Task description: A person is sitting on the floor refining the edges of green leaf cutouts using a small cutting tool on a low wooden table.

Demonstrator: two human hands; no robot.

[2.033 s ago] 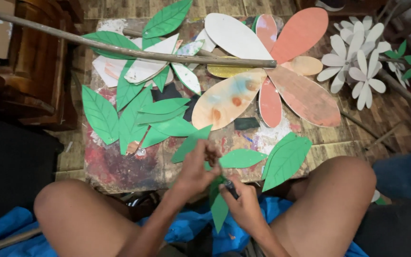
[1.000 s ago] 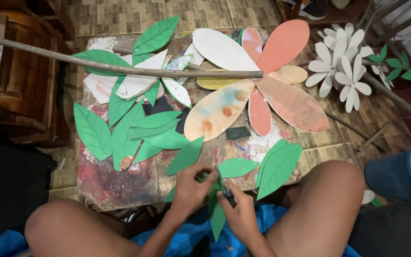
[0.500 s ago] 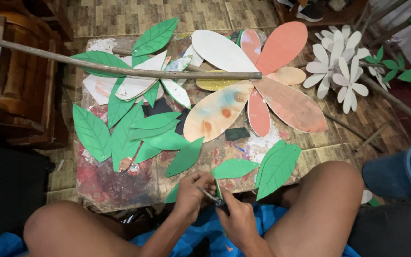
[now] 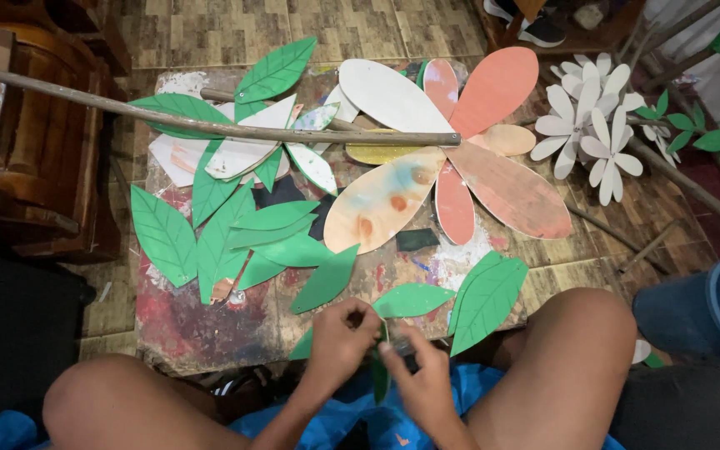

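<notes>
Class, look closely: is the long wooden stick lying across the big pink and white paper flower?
Yes, the long wooden stick lies across the leaves and its end rests on the paper flower.

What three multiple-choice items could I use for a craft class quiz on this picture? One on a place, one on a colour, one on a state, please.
1. Where does the long wooden stick lie?
A. Across the upper leaves and petals
B. In the blue bucket
C. On the person's lap

2. What colour is the big upright petal at the top of the large flower?
A. Purple
B. Salmon pink
C. Black

3. How do the two hands stand?
A. Both flat on the floor
B. Close together on a green leaf cutout
C. Raised high and apart

Answers:
1 A, the stick runs from the left edge to the flower's middle, over the cutouts.
2 B, it shows salmon pink.
3 B, the left hand and right hand meet on the green leaf cutout above the lap.
</notes>
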